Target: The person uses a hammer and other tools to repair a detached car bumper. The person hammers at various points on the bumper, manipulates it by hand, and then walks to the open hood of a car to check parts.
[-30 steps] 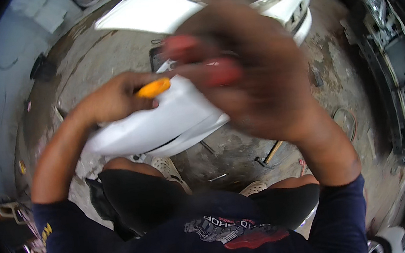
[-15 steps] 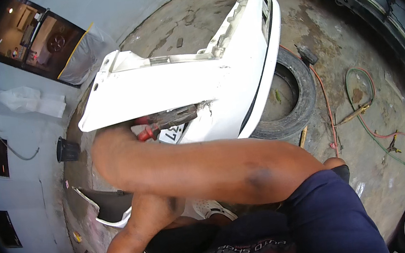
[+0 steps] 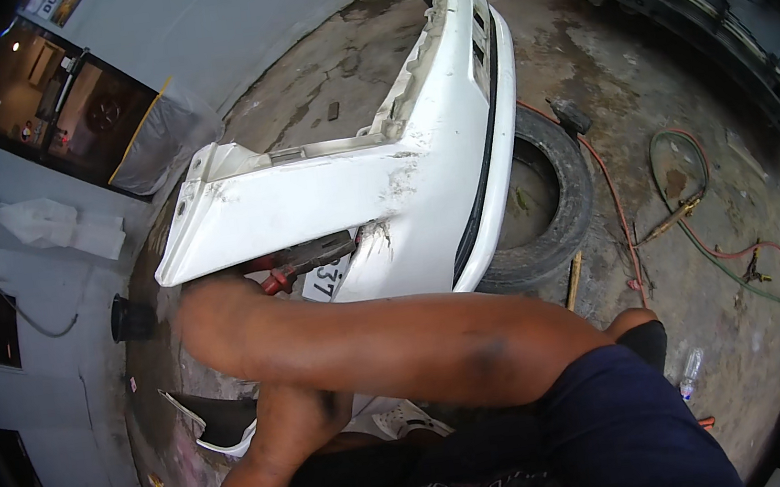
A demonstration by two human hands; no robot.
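Clean white over most of the long curved white plastic bumper [image 3: 279, 194], with grey-brown smudges at the bend and a black band along the outer lower edge. Red on the grips and dark grey on the head of the red-and-grey metal hand tool [image 3: 316, 251]. Dark characters over white on the flat white plate [image 3: 323, 285]. Dusty greyish black all around the round black rubber tyre [image 3: 577, 193]. Orange-red along one thin red hose [image 3: 620, 217], green along the thin green hose [image 3: 656, 167] nearby. Blotched brown and darker across the rough grey concrete floor [image 3: 357, 79]. Plain navy on the short navy cloth sleeve [image 3: 630, 408].
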